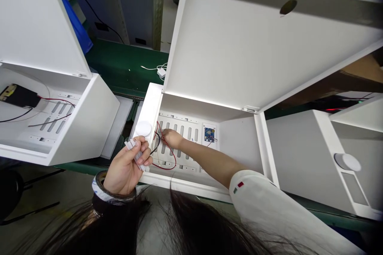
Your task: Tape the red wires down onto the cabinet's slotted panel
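Observation:
My left hand is raised near the front of an open white metal cabinet and is shut on a small bunch of white strips, possibly adhesive strips. My right hand reaches into the cabinet over a white slotted panel. Its fingertips are at a loop of red wire and a black wire, but I cannot tell whether they grip either one. A small blue circuit board is fixed at the panel's right end, beyond my right hand.
The cabinet's white lid stands open above it. Similar white cabinets stand to the left and right, the left one with a black module and wires. A white cable and plug lie on a green conveyor belt.

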A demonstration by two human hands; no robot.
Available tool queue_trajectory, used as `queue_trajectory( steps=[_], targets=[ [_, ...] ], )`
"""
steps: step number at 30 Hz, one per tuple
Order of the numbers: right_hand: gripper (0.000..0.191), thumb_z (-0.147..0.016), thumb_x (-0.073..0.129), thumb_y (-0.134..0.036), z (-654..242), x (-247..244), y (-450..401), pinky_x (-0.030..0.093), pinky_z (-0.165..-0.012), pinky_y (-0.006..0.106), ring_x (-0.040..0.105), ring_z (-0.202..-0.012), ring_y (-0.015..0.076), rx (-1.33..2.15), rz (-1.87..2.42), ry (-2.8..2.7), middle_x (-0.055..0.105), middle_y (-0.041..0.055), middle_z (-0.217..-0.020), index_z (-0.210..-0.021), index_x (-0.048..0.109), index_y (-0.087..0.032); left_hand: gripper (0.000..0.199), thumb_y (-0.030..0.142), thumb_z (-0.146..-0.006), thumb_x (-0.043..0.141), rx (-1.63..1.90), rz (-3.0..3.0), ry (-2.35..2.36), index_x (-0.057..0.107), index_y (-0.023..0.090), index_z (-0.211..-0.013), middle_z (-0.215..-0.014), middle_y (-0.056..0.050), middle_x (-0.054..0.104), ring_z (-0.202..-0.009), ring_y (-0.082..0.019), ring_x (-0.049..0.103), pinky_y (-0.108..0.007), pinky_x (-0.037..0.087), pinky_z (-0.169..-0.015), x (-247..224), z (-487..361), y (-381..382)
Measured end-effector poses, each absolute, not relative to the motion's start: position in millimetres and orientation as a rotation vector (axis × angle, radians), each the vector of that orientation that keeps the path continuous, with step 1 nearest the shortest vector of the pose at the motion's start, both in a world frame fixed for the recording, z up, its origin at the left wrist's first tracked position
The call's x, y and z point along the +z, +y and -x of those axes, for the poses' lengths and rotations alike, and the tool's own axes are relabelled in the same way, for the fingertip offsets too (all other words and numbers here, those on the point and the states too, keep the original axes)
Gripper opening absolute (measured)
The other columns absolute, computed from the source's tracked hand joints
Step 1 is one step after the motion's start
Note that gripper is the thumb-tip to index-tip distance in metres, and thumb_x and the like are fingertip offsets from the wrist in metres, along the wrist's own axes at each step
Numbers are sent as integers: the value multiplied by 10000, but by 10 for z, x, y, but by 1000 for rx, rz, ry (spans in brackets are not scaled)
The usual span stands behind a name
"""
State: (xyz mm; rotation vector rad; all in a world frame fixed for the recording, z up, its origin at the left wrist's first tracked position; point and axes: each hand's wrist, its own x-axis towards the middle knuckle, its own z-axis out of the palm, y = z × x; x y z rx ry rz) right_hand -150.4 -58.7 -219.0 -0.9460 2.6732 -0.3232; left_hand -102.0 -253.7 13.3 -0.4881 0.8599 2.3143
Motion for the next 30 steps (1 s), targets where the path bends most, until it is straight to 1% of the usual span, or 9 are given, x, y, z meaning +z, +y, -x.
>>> queue_trajectory(
  steps=[6, 13, 21, 26, 30],
  targets=[
    [307, -882, 391, -196, 1508, -2243, -589, 380, -817, 299, 519, -874, 190, -338, 972, 2681, 642, 120, -863, -794, 666, -91, 113, 209, -900, 386, 2272, 394, 876, 475, 168, -844, -712, 19, 337, -498, -40, 271, -191, 306, -474, 145, 1019, -2553],
    [307, -885, 388, -201, 1504, -2286, -574, 376, -821, 295, 513, -878, 184, -365, 1006, 2671, 635, 118, -872, -783, 658, -99, 153, 248, -916, 343, 2286, 324, 825, 456, 184, -837, -653, 41, 271, -441, -37, 189, -169, 207, -392, 114, 1026, -2618],
    [304, -885, 372, -204, 1490, -2251, -547, 384, -809, 293, 509, -875, 183, -416, 952, 2699, 622, 113, -843, -785, 642, -104, 156, 258, -917, 351, 2305, 343, 821, 463, 180, -841, -650, 41, 273, -447, -38, 195, -166, 229, -397, 123, 1015, -2616],
    [256, -861, 422, -227, 1433, -2176, -513, 397, -771, 269, 514, -858, 173, -434, 928, 2705, 613, 92, -829, -764, 635, -124, 137, 254, -911, 374, 2333, 336, 819, 474, 181, -852, -655, 39, 288, -452, -38, 224, -166, 254, -407, 109, 1018, -2607],
    [258, -861, 422, -215, 1409, -2164, -539, 394, -790, 279, 514, -870, 180, -403, 923, 2704, 618, 102, -836, -761, 638, -116, 131, 252, -909, 382, 2331, 337, 823, 474, 181, -849, -657, 38, 291, -455, -39, 229, -169, 254, -411, 99, 1030, -2595]
  ],
)
